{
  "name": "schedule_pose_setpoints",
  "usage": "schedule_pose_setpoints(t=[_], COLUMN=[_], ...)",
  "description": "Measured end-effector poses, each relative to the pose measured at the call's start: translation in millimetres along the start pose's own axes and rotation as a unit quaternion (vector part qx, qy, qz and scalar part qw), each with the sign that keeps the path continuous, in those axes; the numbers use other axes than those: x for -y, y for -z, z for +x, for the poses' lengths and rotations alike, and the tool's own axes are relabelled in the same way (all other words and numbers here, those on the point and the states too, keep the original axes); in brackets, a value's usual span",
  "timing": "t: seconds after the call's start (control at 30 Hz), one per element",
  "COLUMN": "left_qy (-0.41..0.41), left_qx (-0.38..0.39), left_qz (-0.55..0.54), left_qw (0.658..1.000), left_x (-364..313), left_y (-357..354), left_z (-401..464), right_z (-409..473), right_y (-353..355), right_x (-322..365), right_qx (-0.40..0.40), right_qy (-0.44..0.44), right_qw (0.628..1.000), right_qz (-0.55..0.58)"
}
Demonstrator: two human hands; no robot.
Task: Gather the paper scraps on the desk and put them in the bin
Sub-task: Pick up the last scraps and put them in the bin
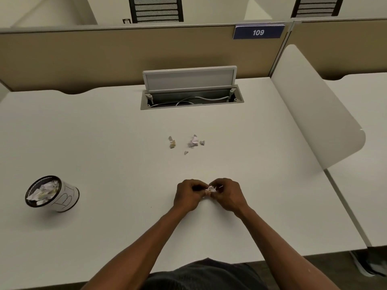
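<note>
Several small paper scraps point(193, 141) lie loose in the middle of the white desk point(104, 132). My left hand point(188, 194) and my right hand point(227, 193) meet near the desk's front, and both pinch one crumpled white scrap point(211, 189) between their fingertips. The bin point(52, 193), a small white cup with a black rim and handwriting on its side, stands at the desk's left and holds crumpled paper.
An open cable hatch point(191, 97) with its lid raised sits at the back of the desk. A beige partition point(104, 57) with a sign reading 109 closes the far side. A white divider panel point(318, 109) stands along the right edge.
</note>
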State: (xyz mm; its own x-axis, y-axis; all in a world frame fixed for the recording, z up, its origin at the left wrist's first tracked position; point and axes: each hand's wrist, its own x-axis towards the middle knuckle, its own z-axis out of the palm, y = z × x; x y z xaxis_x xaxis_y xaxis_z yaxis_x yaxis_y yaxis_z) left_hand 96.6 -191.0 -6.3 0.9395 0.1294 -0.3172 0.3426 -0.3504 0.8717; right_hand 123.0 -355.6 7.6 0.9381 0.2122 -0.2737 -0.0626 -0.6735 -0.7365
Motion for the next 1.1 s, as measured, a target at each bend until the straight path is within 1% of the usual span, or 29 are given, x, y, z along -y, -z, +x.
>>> schedule_pose_setpoints(t=[0.07,0.17,0.23,0.37,0.53,0.73,0.83,0.97,1.1], left_qy=[0.016,0.017,0.012,0.001,-0.039,-0.117,-0.139,-0.147,-0.124], left_qx=[0.018,0.042,0.042,-0.001,-0.062,-0.156,-0.207,-0.273,-0.305], left_qz=[-0.058,-0.169,-0.223,-0.273,-0.320,-0.358,-0.362,-0.330,-0.317], left_qw=[0.998,0.985,0.974,0.962,0.945,0.913,0.898,0.892,0.889], left_x=[-1,-4,-6,-17,-36,-50,-49,-37,-10], left_y=[8,23,36,70,133,224,269,323,365], left_z=[-2,-9,-12,-15,-24,-51,-65,-83,-98], right_z=[1,0,1,10,23,33,35,35,34], right_y=[0,0,-2,-10,-23,-50,-72,-110,-155], right_x=[0,8,19,58,132,239,287,339,370], right_qx=[0.031,0.088,0.113,0.145,0.172,0.247,0.280,0.317,0.345], right_qy=[-0.040,-0.044,-0.042,-0.037,-0.002,0.085,0.122,0.148,0.152], right_qw=[0.993,0.959,0.935,0.899,0.881,0.864,0.853,0.845,0.845], right_qz=[0.111,0.267,0.332,0.412,0.441,0.430,0.424,0.404,0.378])
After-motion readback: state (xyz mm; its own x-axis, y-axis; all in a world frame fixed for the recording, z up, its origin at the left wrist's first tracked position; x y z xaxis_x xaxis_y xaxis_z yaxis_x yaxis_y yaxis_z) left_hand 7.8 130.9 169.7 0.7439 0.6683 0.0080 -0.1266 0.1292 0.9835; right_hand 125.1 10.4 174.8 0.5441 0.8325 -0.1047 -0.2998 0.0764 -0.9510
